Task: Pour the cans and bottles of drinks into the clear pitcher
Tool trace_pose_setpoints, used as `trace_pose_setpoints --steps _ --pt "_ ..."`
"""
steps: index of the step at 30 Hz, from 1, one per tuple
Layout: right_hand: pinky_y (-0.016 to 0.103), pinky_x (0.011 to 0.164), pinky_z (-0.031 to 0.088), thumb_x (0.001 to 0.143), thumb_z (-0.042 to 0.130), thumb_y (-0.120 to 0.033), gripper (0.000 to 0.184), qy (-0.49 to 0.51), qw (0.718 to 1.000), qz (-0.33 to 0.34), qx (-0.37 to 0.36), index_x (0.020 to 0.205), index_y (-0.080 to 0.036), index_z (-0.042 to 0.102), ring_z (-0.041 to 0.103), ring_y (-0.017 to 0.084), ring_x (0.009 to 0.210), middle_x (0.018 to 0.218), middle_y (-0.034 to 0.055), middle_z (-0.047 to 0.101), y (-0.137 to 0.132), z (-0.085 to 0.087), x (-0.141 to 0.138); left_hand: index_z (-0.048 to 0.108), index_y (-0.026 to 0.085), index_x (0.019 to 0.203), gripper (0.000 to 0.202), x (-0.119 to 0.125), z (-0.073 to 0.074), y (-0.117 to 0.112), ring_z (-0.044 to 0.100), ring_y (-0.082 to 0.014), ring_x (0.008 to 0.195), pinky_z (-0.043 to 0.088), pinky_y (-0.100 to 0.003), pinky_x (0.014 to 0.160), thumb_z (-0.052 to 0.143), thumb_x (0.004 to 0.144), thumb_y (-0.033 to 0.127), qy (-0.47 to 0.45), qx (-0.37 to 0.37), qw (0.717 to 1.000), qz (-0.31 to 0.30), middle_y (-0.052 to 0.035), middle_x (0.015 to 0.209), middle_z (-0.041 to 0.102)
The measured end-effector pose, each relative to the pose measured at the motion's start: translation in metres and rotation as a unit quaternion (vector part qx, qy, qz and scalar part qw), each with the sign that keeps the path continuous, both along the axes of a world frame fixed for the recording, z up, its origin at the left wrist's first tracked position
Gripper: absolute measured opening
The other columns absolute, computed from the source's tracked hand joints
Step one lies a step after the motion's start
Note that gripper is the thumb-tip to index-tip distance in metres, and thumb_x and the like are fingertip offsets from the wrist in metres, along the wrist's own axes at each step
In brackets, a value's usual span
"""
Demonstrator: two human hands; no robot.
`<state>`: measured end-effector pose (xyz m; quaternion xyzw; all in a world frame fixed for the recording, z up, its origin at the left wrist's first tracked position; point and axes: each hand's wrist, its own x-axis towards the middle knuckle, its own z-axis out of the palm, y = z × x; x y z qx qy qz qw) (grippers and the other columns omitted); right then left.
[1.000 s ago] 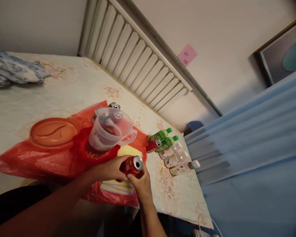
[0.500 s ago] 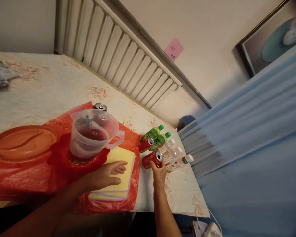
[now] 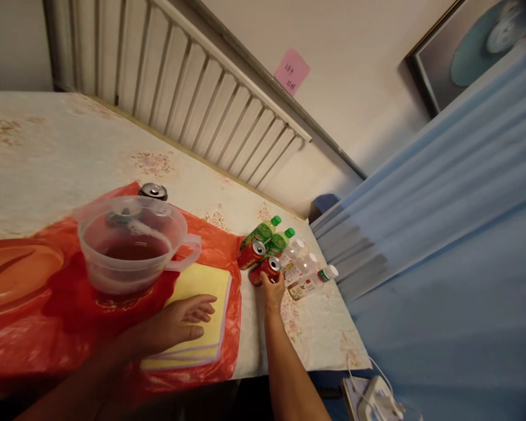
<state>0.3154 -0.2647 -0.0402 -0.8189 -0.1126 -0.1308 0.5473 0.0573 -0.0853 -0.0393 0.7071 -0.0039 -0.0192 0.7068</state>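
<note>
My right hand (image 3: 273, 292) is closed around an opened red drink can (image 3: 259, 272) standing on the table. Just behind that can is a second red can (image 3: 248, 256), its top open too. My left hand (image 3: 186, 318) hovers palm inward over a stack of yellow sheets (image 3: 214, 285), fingers stretched out and holding nothing. Left of the sheets stands a clear plastic measuring jug (image 3: 127, 270) with dark reddish-brown liquid and some foam inside. It rests on a dark red mat (image 3: 72, 292) on red plastic sheeting (image 3: 234, 339).
Green-capped bottles (image 3: 263, 230) and several clear bottles (image 3: 309, 286) stand beside the cans. A dark can (image 3: 153, 192) is behind the jug, with an orange plate (image 3: 17, 266) at left. A radiator (image 3: 193, 88) runs behind the table; a blue curtain (image 3: 442, 245) hangs at right.
My right hand has pushed the red can slightly farther back, closer to the other red can. My left hand stays over the yellow sheets. The camera view has shifted to the right.
</note>
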Motion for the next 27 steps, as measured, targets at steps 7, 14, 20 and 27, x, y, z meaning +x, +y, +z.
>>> trace_pose_setpoints --steps 7,14,20,27 --pt "0.034 0.077 0.052 0.063 0.074 -0.034 0.055 -0.036 0.998 0.033 -0.031 0.112 -0.012 0.062 0.066 0.023 0.083 0.099 0.0103 0.073 -0.007 -0.032 -0.005 0.04 0.016 0.141 0.073 0.001 0.0 -0.001 0.057 -0.0293 0.124 0.045 -0.043 0.107 0.064 0.078 0.044 0.009 0.002 1.0 -0.008 -0.0156 0.133 0.061" --pt "0.034 0.078 0.049 0.066 0.071 -0.032 0.036 -0.054 0.996 0.042 -0.055 0.097 -0.016 0.061 0.062 0.021 0.08 0.091 0.0063 0.07 -0.006 -0.041 -0.004 0.041 0.016 0.14 0.073 0.0 -0.001 -0.001 0.058 -0.0301 0.122 0.045 -0.044 0.106 0.064 0.077 0.043 0.005 -0.002 1.0 -0.002 -0.0152 0.131 0.063" --pt "0.032 0.073 0.048 0.067 0.071 -0.034 0.035 -0.063 0.996 0.038 -0.055 0.096 -0.017 0.06 0.06 0.02 0.076 0.089 0.004 0.069 -0.003 -0.045 0.002 0.043 0.017 0.139 0.071 0.0 0.001 -0.001 0.058 -0.0297 0.123 0.044 -0.044 0.107 0.064 0.076 0.043 0.018 0.001 1.0 -0.001 -0.0149 0.131 0.062" --pt "0.032 0.074 0.048 0.065 0.072 -0.037 0.039 -0.059 0.996 0.03 -0.056 0.097 -0.017 0.062 0.059 0.02 0.076 0.09 0.005 0.07 0.0 -0.051 0.01 0.044 0.018 0.139 0.069 0.002 -0.006 -0.001 0.06 -0.0293 0.121 0.047 -0.043 0.106 0.063 0.078 0.043 0.006 0.013 1.0 -0.001 -0.0143 0.131 0.064"
